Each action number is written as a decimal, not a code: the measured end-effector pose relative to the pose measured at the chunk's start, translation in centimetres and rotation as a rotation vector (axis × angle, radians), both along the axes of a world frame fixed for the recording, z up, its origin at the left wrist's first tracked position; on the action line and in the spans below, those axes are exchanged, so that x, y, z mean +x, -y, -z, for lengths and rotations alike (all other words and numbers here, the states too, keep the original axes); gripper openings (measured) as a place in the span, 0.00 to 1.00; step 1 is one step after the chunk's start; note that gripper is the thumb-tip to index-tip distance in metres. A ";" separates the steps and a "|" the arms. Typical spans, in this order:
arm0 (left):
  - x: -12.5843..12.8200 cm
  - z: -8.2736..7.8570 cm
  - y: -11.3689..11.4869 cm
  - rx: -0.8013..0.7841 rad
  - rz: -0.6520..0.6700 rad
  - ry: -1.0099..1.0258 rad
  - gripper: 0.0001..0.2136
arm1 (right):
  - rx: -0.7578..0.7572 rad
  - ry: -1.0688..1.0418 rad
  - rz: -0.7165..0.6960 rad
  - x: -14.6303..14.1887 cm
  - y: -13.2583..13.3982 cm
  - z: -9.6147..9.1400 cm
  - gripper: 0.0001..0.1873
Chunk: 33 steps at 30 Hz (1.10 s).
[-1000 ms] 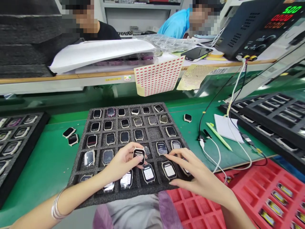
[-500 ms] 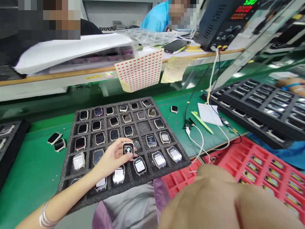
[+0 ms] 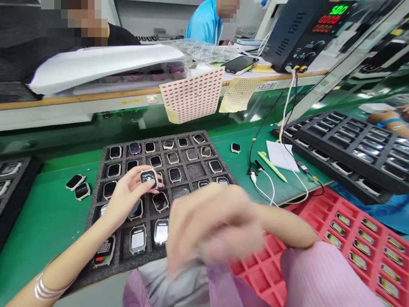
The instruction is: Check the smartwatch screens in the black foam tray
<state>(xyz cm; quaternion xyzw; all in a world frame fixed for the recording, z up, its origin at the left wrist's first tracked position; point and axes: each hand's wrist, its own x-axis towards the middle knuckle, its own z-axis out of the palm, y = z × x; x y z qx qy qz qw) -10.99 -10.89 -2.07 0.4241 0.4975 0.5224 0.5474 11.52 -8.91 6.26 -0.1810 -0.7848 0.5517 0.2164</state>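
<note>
My left hand [image 3: 131, 187] pinches a smartwatch body [image 3: 148, 179] with a lit screen, held above a dark grey foam tray [image 3: 191, 169]. The tray's pockets carry several strapless watches, some dark, some with white lit screens such as the watch at the near side [image 3: 138, 238]. My right hand [image 3: 214, 226], smeared by motion, hangs close to the camera over the tray's near right part and hides several pockets. Whether its fingers hold anything cannot be made out. Two loose watches [image 3: 78, 186] lie on the green table left of the tray.
Red trays [image 3: 348, 209] with small yellow-faced parts lie at the right, below stacked black trays [image 3: 358, 140] of watches. White cables [image 3: 271, 187], a green pen [image 3: 273, 167] and a white pad [image 3: 283, 154] lie beyond my right hand. A power supply [image 3: 303, 38] stands on the shelf; people sit behind.
My left hand has moved left and slightly up with the watch. My right hand has swung from the lower right corner to over the tray's near part.
</note>
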 end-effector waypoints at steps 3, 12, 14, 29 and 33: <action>-2.4 1.4 -1.3 0.047 -0.143 -0.050 0.19 | 0.401 0.219 -0.246 -3.7 -3.1 3.9 0.11; -3.4 4.2 -2.0 -0.023 -0.242 0.123 0.21 | 0.672 0.565 0.000 -6.7 -3.0 10.8 0.18; -3.1 4.2 -1.6 -0.009 -0.249 0.131 0.20 | 0.645 0.555 0.063 -6.3 -3.0 10.7 0.20; -2.5 2.2 -0.5 0.035 -0.276 0.043 0.18 | 0.176 0.094 0.258 -3.5 -3.5 6.6 0.13; -1.9 1.1 -0.7 0.026 -0.244 0.006 0.17 | -0.149 0.016 0.189 -4.3 -5.9 6.0 0.20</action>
